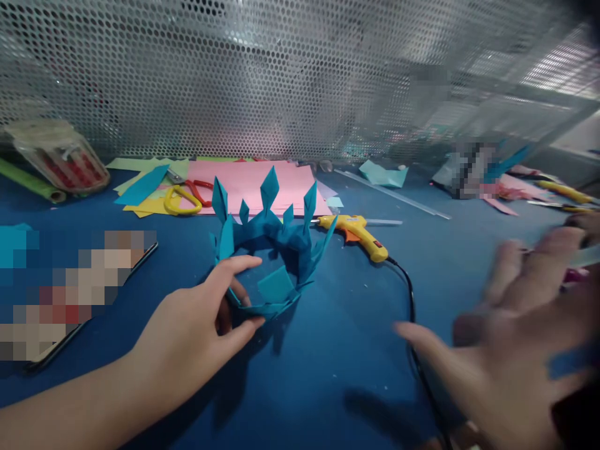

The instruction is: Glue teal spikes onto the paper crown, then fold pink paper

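A blue paper crown (269, 228) with pointed leaf-shaped tips stands on the blue table. My left hand (192, 331) grips its near rim between the thumb and fingers, with fingertips inside the ring. Within the crown's ring shows a lighter blue flap of paper (276, 285). Off to the right, apart from the crown, my right hand (497, 356) is smeared by motion, its thumb and fingers spread and no object visible in it. Between the hands and farther back lies a yellow glue gun (354, 229), its nozzle close to the crown.
Behind the crown are pink paper sheets (253, 181) and scissors (182, 199) with yellow and red handles. A jar (65, 159) leans at the back left, near a phone-like flat object (94, 294). The glue gun's black cord (412, 300) runs toward me. A perforated metal panel (281, 81) closes the back.
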Demonstrator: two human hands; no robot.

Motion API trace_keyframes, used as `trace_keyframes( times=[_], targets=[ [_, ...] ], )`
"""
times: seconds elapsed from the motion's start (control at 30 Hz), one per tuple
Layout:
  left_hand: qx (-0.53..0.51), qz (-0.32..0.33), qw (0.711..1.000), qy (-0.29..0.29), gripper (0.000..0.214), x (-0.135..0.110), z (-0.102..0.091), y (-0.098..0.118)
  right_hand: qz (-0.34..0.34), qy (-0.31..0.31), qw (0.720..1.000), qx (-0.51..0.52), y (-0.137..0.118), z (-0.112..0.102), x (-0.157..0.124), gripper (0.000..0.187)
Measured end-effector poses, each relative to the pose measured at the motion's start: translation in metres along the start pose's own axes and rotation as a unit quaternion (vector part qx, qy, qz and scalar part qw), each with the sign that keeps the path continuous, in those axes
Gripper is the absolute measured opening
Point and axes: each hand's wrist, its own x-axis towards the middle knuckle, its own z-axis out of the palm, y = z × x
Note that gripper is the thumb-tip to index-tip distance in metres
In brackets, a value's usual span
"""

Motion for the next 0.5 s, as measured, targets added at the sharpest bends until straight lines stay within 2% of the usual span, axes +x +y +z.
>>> trace_keyframes(
  times=[0.03,0.07,0.13,0.17,0.2,0.33,0.5],
  targets=[
    [-0.002,0.002,1.0,-0.003,0.057,0.001,-0.001,0.0,-0.017,0.011,1.0,-0.022,-0.005,0.009,0.005,0.115],
    [-0.005,0.003,1.0,-0.006,0.057,0.002,-0.002,-0.001,-0.047,-0.011,0.997,-0.052,-0.01,0.015,0.008,0.091],
    [-0.016,0.007,1.0,-0.001,0.055,0.004,-0.004,0.0,-0.069,-0.04,0.996,-0.038,-0.019,0.018,0.011,0.037],
    [-0.023,0.008,1.0,0.006,0.054,0.005,-0.005,0.0,-0.066,-0.039,0.997,-0.018,-0.023,0.016,0.012,0.019],
    [-0.029,0.008,0.999,0.016,0.053,0.006,-0.007,0.001,-0.056,-0.025,0.998,0.006,-0.026,0.013,0.011,0.011],
    [-0.051,-0.005,0.997,0.061,0.049,0.011,-0.017,0.009,-0.012,0.033,0.998,0.054,-0.028,0.0,0.009,0.01],
    [-0.111,-0.043,0.987,0.106,0.048,0.021,-0.03,0.012,0.052,-0.013,0.998,0.026,-0.009,-0.008,0.004,0.013]
  ],
)
